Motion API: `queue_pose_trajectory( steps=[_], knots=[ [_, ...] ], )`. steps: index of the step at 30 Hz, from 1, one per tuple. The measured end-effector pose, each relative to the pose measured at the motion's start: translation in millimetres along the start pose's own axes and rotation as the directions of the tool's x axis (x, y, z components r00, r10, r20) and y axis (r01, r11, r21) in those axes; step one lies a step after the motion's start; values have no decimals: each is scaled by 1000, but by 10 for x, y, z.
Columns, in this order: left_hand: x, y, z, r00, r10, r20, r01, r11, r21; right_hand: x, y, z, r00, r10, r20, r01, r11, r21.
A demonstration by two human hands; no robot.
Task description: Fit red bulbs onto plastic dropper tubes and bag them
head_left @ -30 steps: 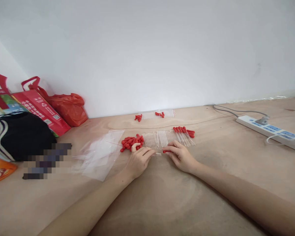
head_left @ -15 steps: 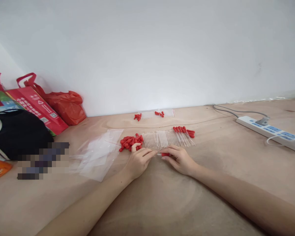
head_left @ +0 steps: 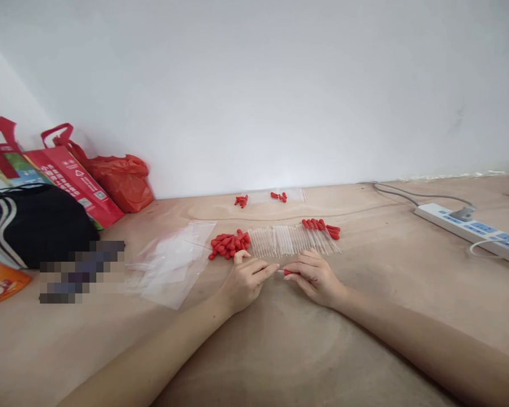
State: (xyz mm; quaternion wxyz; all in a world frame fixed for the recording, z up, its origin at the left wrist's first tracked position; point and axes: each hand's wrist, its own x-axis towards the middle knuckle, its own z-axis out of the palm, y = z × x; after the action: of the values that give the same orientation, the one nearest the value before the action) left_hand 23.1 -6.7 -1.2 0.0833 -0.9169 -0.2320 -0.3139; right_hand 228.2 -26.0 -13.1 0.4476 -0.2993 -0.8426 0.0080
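Between the fingertips of my right hand point(head_left: 316, 277) is a red rubber bulb point(head_left: 287, 272), mostly hidden by the fingers. My left hand point(head_left: 248, 280) pinches a thin clear dropper tube point(head_left: 280, 271), whose short visible part reaches to the bulb. Whether the tube sits inside the bulb is hidden. Just beyond the hands lies a row of clear dropper tubes point(head_left: 275, 241), side by side. Several at its right end carry red bulbs point(head_left: 314, 224) on their far ends. A heap of loose red bulbs point(head_left: 229, 245) lies at the row's left, close to my left hand.
Clear plastic bags point(head_left: 173, 263) lie flat on the wooden table point(head_left: 288, 350) at left. By the wall are bagged droppers point(head_left: 258, 198). Red carrier bags point(head_left: 123, 181), a black drawstring bag point(head_left: 46, 226) and an orange packet point(head_left: 2, 282) stand far left. A power strip point(head_left: 470, 229) sits right.
My right fingers cover more of the red bulb. The fingertips of both hands have stayed close together around the tube and bulb. The whole view has shifted slightly.
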Motion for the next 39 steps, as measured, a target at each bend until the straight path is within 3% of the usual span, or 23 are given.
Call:
queue_pose_trajectory(
  steps=[7,14,25,35,39],
  knots=[
    [18,53,-41,997,74,12,-75,993,86,20,-27,-32,999,-9,47,15,991,-129],
    [20,66,-34,991,132,-13,-130,986,104,45,-14,-33,993,-3,116,16,994,-104],
    [31,86,-20,992,122,-21,-119,987,106,59,-18,14,989,-43,143,66,984,-165],
    [13,58,13,996,89,-9,-87,988,130,116,30,-6,970,-157,188,221,891,-397],
    [-3,52,23,999,44,-24,-42,996,75,99,43,-24,983,-75,170,127,938,-323]
  ],
)
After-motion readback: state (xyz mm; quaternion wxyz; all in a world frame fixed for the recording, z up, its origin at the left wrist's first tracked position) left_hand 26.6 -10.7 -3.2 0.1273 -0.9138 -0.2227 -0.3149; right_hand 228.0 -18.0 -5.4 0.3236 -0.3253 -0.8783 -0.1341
